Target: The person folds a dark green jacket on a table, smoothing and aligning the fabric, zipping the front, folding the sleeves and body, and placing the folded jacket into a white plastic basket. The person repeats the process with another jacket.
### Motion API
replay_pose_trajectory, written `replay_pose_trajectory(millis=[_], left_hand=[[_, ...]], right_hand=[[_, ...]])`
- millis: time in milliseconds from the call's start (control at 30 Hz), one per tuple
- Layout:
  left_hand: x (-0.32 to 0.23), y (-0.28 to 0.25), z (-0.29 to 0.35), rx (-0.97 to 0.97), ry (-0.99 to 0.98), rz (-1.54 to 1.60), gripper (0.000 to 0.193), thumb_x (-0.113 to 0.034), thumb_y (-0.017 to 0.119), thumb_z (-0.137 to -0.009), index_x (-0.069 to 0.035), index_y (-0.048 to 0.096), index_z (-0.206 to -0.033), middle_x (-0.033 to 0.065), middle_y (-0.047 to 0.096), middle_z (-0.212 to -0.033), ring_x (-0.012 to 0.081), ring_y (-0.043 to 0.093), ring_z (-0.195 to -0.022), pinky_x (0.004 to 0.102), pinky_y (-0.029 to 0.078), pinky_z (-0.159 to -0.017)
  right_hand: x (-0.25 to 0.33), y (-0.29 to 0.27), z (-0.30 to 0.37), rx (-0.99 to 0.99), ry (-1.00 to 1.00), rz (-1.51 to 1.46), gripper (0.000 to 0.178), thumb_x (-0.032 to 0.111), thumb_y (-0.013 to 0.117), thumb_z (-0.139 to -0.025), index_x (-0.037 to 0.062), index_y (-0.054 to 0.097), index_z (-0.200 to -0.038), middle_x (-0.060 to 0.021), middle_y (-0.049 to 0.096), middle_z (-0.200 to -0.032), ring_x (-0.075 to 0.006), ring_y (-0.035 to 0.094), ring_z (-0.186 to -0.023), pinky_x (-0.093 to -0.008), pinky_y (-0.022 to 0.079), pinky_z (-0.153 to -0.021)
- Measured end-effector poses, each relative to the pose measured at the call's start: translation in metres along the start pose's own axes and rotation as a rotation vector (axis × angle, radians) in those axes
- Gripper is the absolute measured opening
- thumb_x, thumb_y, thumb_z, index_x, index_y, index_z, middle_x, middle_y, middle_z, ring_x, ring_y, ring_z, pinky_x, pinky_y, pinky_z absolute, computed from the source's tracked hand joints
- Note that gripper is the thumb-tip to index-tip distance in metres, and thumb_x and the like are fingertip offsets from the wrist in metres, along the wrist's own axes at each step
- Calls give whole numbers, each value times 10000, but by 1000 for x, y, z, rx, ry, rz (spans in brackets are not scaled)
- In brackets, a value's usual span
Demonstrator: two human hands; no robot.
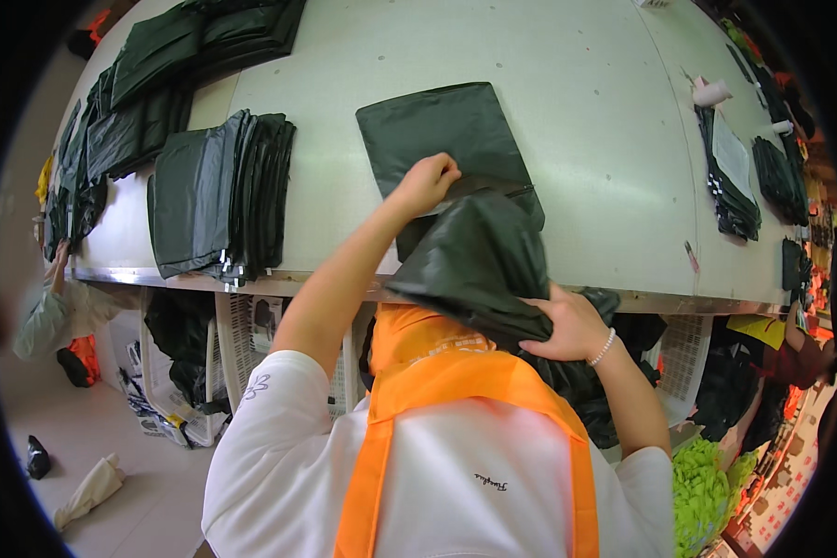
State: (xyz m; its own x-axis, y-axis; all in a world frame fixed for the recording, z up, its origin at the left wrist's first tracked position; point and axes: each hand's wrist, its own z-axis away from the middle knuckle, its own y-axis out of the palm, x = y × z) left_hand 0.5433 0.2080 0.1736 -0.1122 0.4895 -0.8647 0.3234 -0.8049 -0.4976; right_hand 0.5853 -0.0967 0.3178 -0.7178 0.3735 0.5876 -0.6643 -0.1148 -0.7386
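A flat, squared piece of dark green glossy fabric (pixel 446 126) lies on the pale table in front of me. My left hand (pixel 426 183) is closed over its near part, the fingers curled in; what they pinch, if anything, is hidden. A loose, bunched length of the same dark green fabric (pixel 479 256) rises between my hands and hangs over the table edge. On its lower right side my right hand (pixel 572 325) grips it, thumb and fingers closed round the folds. Whether the flat and bunched parts are one piece I cannot tell.
A stack of folded dark green pieces (pixel 223 195) stands on the table at left, with more piles (pixel 158 56) behind. Another pile (pixel 730 177) and a white roll (pixel 711 93) lie at right. White baskets (pixel 237 344) stand under the metal table edge (pixel 660 302).
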Motion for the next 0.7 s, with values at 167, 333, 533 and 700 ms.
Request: replay_pose_trajectory(millis=[167,333,533,700], left_hand=[[-60,-75,-3,687,-17,11,150,-157,560,-894,-11,591,-874,17,546,-709,104,470,-675,274,405,-613],[-16,-102,18,294,-203,432,253,-117,571,-858,-43,611,-1096,25,628,-961,106,563,-897,230,437,-758],[-12,-39,89,52,-665,1021,560,-193,590,-755,-13,426,-1259,81,536,-1125,184,501,-1023,337,387,-955],[15,2,66,-9,-506,61,265,-193,560,-771,51,643,-832,213,665,-775,318,658,-777,381,502,-700]], right_hand=[[-6,8,-54,73,19,30,608,376,708,-653,191,599,-1222,-252,476,-1255,-373,593,-971,-408,498,-840],[-31,9,-83,-3,119,-95,658,338,739,-669,-9,562,-1200,-238,512,-1229,-372,531,-1106,-379,433,-943],[-51,16,-93,-77,174,-260,609,319,738,-686,-95,580,-1105,-248,565,-1127,-360,550,-1049,-365,412,-949],[-43,9,-96,-103,151,-226,598,320,731,-705,-87,577,-1116,-243,569,-1117,-359,551,-1046,-365,413,-941]])
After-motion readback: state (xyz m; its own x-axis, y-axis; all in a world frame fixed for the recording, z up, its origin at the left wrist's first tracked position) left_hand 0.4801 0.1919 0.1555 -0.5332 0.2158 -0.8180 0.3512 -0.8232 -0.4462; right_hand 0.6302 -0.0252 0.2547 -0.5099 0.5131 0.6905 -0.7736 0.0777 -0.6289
